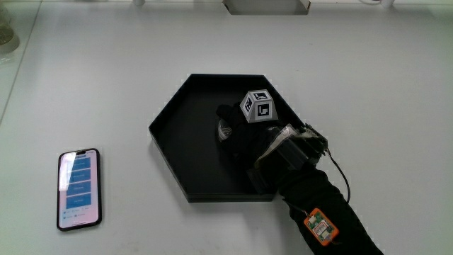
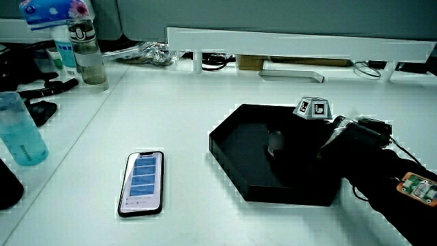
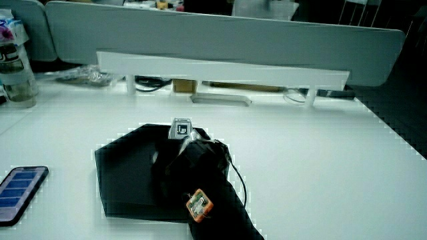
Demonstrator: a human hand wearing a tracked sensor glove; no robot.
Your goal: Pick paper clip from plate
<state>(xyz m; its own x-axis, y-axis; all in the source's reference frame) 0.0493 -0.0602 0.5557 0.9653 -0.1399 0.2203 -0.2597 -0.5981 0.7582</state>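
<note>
A black six-sided plate [image 1: 170, 152] lies in the middle of the white table and shows in both side views [image 2: 235, 147] [image 3: 123, 167]. The gloved hand [image 1: 228, 125] reaches into it from the edge nearest the person, with the patterned cube [image 1: 258, 106] on its back. Its fingers curl down around a small silvery paper clip [image 1: 224, 130] on the plate's floor. In a side view the clip [image 2: 275, 142] shows as a grey lump at the fingertips. The hand covers most of the clip.
A phone [image 1: 78, 188] with a lit screen lies on the table beside the plate, nearer to the person. A blue tumbler [image 2: 20, 137] and a clear bottle [image 2: 85, 55] stand at the table's edge. A low white partition [image 2: 300, 41] runs along the table.
</note>
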